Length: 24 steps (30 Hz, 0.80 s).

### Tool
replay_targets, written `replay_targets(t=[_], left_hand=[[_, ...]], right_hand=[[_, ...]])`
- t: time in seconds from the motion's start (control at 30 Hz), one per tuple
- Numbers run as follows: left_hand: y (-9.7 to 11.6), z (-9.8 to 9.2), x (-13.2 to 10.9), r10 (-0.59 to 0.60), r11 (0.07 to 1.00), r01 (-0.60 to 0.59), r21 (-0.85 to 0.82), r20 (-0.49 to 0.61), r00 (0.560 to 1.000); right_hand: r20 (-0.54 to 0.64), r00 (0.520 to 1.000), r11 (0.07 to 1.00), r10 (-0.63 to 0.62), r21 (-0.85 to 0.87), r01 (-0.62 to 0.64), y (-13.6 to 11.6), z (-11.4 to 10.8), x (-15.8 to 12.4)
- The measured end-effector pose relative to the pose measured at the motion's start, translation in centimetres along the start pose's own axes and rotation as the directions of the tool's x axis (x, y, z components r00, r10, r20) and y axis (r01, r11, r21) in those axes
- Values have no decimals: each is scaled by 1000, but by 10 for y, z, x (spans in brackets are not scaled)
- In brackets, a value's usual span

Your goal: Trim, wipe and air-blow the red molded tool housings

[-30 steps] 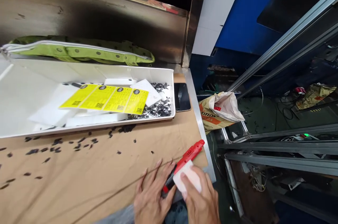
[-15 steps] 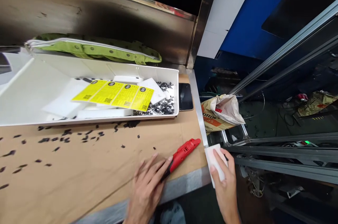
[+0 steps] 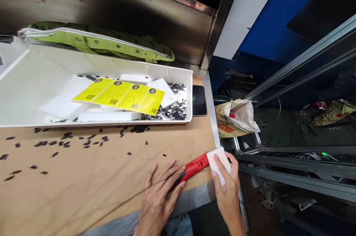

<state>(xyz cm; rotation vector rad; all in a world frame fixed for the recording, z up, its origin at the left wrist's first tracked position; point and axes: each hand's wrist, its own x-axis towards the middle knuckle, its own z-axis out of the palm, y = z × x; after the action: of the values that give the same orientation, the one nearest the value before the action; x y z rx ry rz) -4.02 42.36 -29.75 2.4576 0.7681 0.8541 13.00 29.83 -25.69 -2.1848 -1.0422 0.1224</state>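
Observation:
My left hand (image 3: 161, 192) is on the black end of a red and black corded hand tool (image 3: 196, 167), its thumb and fingers around that end. The tool lies slanted near the bench's right front corner. In my right hand (image 3: 226, 186) is a white foam-like block (image 3: 218, 158), gripped between thumb and fingers. The block covers the tool's far red tip, so I cannot tell whether they touch. A thin cord (image 3: 122, 203) runs from beneath my left hand toward the lower left.
A long white bin (image 3: 172, 69) holds yellow label sheets (image 3: 118, 95), white foam pieces and black scraps. More scraps (image 3: 66, 141) litter the brown paper. A phone (image 3: 199, 100) lies beside the bin, a green pouch (image 3: 111, 45) behind it. A paper sack (image 3: 236, 117) stands past the bench edge.
My right hand has moved left with the white block, from beside the bench edge to over the tool's red tip. The tool has turned slightly flatter; the view has shifted a little.

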Motion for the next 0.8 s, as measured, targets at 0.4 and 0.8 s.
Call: replay_targets(t=[0.4, 0.8], left_hand=[[1, -5, 8, -34, 993, 35, -110, 13, 999], [0, 4, 1, -13, 998, 12, -58, -18, 1000]], right_hand=[[-13, 1000, 998, 15, -65, -16, -2, 15, 12], [64, 997, 993, 53, -108, -46, -14, 1, 5]])
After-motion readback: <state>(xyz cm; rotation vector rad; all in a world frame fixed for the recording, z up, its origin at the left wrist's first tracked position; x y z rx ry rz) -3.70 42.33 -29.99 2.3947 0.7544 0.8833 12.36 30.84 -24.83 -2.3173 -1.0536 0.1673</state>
